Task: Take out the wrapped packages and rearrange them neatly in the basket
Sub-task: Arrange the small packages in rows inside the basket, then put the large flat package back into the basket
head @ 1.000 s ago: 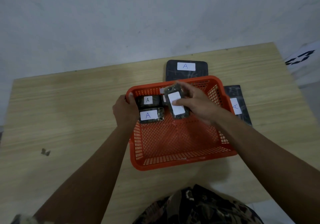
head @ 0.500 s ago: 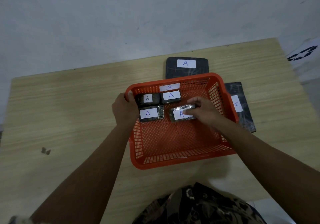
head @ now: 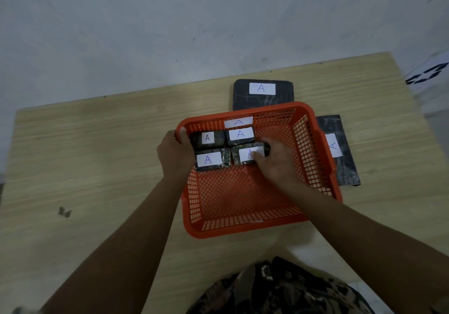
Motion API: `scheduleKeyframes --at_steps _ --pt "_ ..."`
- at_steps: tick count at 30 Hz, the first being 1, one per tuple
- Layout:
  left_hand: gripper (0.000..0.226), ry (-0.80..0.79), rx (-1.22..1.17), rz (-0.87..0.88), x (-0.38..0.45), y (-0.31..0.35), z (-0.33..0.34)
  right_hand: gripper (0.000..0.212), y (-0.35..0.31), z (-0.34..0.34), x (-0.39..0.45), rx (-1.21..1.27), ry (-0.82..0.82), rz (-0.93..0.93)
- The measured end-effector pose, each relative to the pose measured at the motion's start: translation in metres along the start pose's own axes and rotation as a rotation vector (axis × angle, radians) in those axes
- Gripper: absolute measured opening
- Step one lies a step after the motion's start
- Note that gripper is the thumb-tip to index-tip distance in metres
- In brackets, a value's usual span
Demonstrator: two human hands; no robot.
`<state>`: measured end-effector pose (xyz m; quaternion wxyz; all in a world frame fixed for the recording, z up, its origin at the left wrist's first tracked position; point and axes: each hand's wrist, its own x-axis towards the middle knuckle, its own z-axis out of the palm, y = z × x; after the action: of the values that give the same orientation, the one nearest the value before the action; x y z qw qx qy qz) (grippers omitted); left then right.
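The right hand [head: 274, 162] presses its fingers on a dark film-wrapped package with a white label [head: 245, 156]. The left hand [head: 175, 152] is clamped on the rim of the orange plastic mesh basket [head: 243, 228].

A light wooden table [head: 97, 158] stands against a pale, scuffed wall [head: 170, 27] in dim light.

Left hand [head: 175, 153] curls in a closed grip, thumb up; right hand [head: 272, 165] reaches forward, fingertips [head: 255, 154] pressing down.
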<state>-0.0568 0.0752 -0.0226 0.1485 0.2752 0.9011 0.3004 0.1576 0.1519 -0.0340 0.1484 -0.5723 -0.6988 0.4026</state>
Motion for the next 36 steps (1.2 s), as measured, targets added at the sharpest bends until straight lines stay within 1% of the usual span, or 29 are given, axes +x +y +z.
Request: scheduleKeyframes --at_steps 2,5,11,13,15,17,19,22,23,25,28,29,31,33,36 --pt "0.044 -0.002 -0.001 -0.008 0.000 0.000 0.000 0.032 0.000 0.002 -0.003 -0.011 -0.003 -0.046" --pt "0.044 -0.003 0.021 -0.017 -0.001 0.003 -0.001 0.040 0.004 0.004 -0.005 -0.061 -0.016 -0.089" --pt "0.043 -0.005 0.005 -0.021 -0.002 0.003 0.000 0.073 0.011 0.002 -0.008 -0.236 -0.136 -0.072" --pt "0.043 -0.001 0.025 -0.021 -0.002 0.004 0.000 0.081 0.010 0.000 -0.009 -0.279 -0.175 -0.060" --pt "0.041 0.003 0.023 -0.018 -0.004 0.004 -0.001 0.082 0.006 -0.003 -0.010 -0.301 -0.205 -0.064" --pt "0.038 0.001 0.021 0.010 -0.007 0.006 -0.003 0.076 0.002 -0.008 -0.011 -0.298 -0.178 -0.093" --pt "0.044 -0.033 0.090 0.065 -0.010 0.011 -0.003 0.062 -0.002 -0.015 -0.010 -0.304 -0.051 -0.164" --pt "0.060 -0.081 0.351 0.248 -0.010 0.018 0.000 0.038 -0.011 -0.032 0.001 -0.320 0.135 -0.326" --pt "0.063 -0.096 0.423 0.322 -0.007 0.020 0.002 0.033 -0.016 -0.039 0.008 -0.317 0.169 -0.373" --pt "0.068 -0.146 0.495 0.462 0.004 0.023 0.007 0.030 -0.028 -0.051 0.025 -0.311 0.189 -0.433" --pt "0.070 -0.265 0.509 0.697 0.024 0.038 0.017 0.034 -0.041 -0.061 0.057 -0.274 0.164 -0.451" --pt "0.068 -0.301 0.496 0.744 0.031 0.044 0.021 0.034 -0.045 -0.063 0.069 -0.262 0.158 -0.445" --pt "0.061 -0.373 0.458 0.762 0.042 0.059 0.025 0.038 -0.049 -0.064 0.095 -0.275 0.094 -0.410" --pt "0.056 -0.453 0.446 0.735 0.053 0.067 0.029 0.047 -0.050 -0.064 0.122 -0.340 -0.033 -0.331" --pt "0.067 -0.480 0.476 0.767 0.065 0.068 0.033 0.063 -0.049 -0.066 0.155 -0.481 -0.197 -0.211"
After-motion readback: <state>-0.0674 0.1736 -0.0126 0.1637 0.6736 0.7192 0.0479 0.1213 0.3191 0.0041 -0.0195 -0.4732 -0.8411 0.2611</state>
